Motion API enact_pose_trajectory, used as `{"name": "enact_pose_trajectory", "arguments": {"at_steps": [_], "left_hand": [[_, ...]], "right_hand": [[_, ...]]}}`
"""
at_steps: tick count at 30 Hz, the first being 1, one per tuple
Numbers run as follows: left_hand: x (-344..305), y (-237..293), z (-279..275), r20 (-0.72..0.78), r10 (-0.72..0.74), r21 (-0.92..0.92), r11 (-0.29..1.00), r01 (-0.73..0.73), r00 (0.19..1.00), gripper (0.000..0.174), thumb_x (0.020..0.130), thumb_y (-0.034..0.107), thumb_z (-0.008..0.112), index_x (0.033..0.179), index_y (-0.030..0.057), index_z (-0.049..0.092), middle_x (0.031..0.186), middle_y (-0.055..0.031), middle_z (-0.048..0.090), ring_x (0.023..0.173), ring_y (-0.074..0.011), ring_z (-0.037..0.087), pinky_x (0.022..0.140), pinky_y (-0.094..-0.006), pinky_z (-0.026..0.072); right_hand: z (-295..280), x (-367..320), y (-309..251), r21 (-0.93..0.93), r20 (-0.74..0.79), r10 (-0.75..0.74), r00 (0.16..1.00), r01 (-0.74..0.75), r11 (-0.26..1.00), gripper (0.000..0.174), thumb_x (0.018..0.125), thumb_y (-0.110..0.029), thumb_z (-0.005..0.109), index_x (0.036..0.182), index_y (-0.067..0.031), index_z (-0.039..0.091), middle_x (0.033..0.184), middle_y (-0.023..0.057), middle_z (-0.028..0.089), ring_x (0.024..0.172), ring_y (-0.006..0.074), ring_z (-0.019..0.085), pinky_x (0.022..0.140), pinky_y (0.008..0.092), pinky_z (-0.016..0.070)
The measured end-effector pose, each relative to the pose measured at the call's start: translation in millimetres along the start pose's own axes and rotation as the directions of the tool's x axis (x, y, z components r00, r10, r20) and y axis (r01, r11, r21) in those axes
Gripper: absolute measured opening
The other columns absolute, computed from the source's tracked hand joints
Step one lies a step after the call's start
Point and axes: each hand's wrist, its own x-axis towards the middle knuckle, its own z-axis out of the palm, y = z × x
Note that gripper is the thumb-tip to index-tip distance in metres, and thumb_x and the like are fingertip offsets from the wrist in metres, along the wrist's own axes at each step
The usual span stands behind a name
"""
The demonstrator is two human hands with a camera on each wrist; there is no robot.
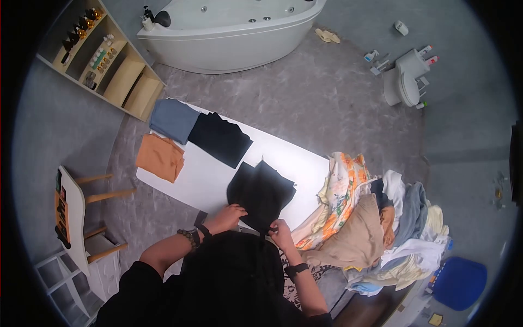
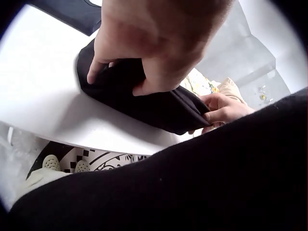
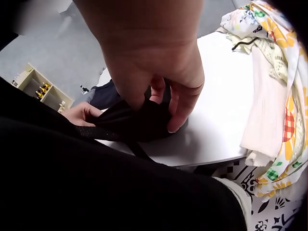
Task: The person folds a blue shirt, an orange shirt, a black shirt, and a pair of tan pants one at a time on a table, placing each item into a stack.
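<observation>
A black garment [image 1: 260, 193] lies on the white table [image 1: 204, 188] at its near edge. The left hand [image 1: 230, 215] grips its near left edge; in the left wrist view the thumb and fingers of that hand [image 2: 154, 48] pinch the dark cloth [image 2: 139, 108]. At the near right corner the right hand [image 1: 281, 234] pinches the same garment, its fingers curled into the fabric in the right wrist view, where a dark strap hangs below the cloth [image 3: 144, 122].
Folded blue [image 1: 174, 121], black [image 1: 220, 139] and orange [image 1: 159, 158] cloths lie on the table's left part. A heap of clothes [image 1: 354, 229] covers the right end. Beyond stand a shelf [image 1: 128, 82] and a bathtub [image 1: 229, 46].
</observation>
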Motion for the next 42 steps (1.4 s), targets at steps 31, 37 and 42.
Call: {"name": "enact_pose_trajectory", "arguments": {"at_steps": [31, 37, 42], "left_hand": [[78.3, -15.1, -15.4, -0.559, -0.357, -0.452, 0.888, 0.085, 0.749, 0.040, 0.082, 0.018, 0.065, 0.112, -0.0075, 0.054, 0.098, -0.0281, 0.064, 0.093, -0.0442, 0.062, 0.081, -0.0452, 0.0505], [60.7, -50.9, 3.4, -0.585, -0.483, -0.538, 0.832, 0.134, 0.651, 0.041, 0.082, 0.014, 0.067, 0.114, 0.0008, 0.046, 0.100, -0.0210, 0.055, 0.094, -0.0393, 0.054, 0.082, -0.0455, 0.0463], [43.0, -30.9, 18.5, -0.771, -0.367, -0.181, 0.910, 0.372, 0.521, 0.050, 0.079, 0.018, 0.071, 0.116, -0.0021, 0.045, 0.105, -0.0229, 0.054, 0.099, -0.0419, 0.051, 0.088, -0.0489, 0.0431]], "right_hand": [[18.3, 43.9, 43.4, 0.393, -0.079, 0.290, 0.954, -0.238, 0.888, 0.057, 0.085, -0.023, 0.070, 0.128, 0.0012, 0.041, 0.090, 0.0119, 0.061, 0.071, 0.0184, 0.060, 0.064, 0.0302, 0.0502], [16.8, 56.9, 21.4, 0.356, -0.152, 0.285, 0.946, -0.216, 0.909, 0.058, 0.085, -0.024, 0.070, 0.128, 0.0023, 0.041, 0.093, 0.0147, 0.064, 0.077, 0.0216, 0.062, 0.071, 0.0318, 0.0509], [21.7, 77.1, 27.2, 0.427, -0.265, 0.270, 0.926, -0.138, 0.894, 0.060, 0.083, -0.026, 0.072, 0.124, 0.0067, 0.044, 0.100, 0.0186, 0.065, 0.090, 0.0248, 0.063, 0.083, 0.0330, 0.0494]]}}
